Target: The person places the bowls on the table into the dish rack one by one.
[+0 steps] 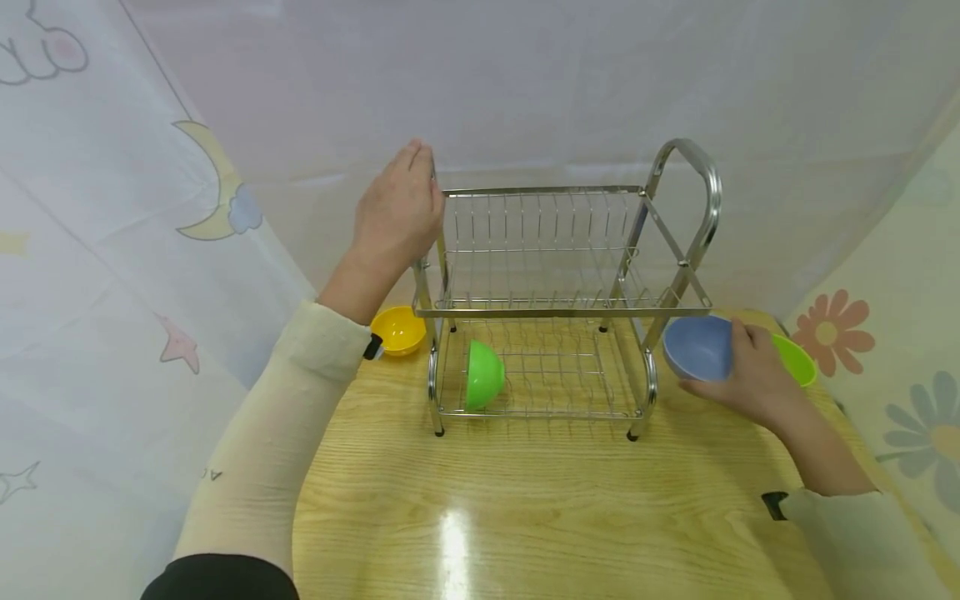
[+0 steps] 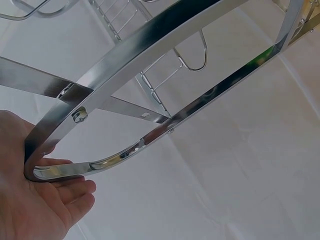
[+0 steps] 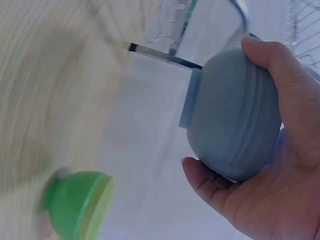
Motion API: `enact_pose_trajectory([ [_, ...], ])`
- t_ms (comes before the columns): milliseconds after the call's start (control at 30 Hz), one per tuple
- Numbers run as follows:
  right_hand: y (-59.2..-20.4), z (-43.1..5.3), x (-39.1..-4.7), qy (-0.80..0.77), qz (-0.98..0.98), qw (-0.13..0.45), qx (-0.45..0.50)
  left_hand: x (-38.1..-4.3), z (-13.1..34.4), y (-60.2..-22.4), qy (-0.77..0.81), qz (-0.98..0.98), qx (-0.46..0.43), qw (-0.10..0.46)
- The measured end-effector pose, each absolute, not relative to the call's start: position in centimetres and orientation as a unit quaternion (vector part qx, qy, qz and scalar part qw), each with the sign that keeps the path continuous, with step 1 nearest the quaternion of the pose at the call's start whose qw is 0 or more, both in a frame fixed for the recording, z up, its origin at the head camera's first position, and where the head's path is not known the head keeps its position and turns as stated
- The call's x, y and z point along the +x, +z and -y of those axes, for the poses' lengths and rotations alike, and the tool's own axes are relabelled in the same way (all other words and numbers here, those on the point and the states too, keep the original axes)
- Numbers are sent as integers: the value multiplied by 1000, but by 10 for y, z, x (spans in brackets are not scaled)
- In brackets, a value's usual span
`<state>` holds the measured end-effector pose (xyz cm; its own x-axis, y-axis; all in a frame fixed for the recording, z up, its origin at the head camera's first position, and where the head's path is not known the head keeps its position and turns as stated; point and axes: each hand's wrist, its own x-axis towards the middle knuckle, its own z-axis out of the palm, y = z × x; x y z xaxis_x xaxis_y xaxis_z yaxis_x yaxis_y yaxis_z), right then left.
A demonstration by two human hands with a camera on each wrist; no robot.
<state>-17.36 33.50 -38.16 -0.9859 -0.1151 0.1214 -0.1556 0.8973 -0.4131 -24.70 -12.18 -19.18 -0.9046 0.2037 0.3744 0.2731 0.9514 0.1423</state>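
A two-tier metal dish rack [image 1: 532, 313] stands on the table. My left hand [image 1: 401, 204] holds the top of its left handle; in the left wrist view the palm lies against the bend of the handle [image 2: 117, 162], fingers around it. My right hand [image 1: 761, 379] grips a blue bowl [image 1: 693, 346] beside the rack's right legs. The right wrist view shows the blue bowl [image 3: 230, 117] tilted on its side, thumb on one side and fingers on the other. A green bowl [image 1: 484, 375] sits on edge at the left of the lower tier.
A yellow bowl [image 1: 400, 331] stands on the table [image 1: 525, 508] left of the rack. Partly behind my right hand is a lime green bowl [image 1: 797, 360] at the right. Printed cloth [image 1: 525, 92] hangs behind and at both sides.
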Motion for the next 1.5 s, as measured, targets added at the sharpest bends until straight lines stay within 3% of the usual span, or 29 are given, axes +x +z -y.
enact_pose_trajectory([
  [767, -340, -292, -99, 179, 971, 72, 143, -242, 128, -193, -113, 965, -143, 188],
  [1500, -326, -231, -79, 190, 950, 93, 229, -211, 139, -198, -127, 964, -167, 165],
])
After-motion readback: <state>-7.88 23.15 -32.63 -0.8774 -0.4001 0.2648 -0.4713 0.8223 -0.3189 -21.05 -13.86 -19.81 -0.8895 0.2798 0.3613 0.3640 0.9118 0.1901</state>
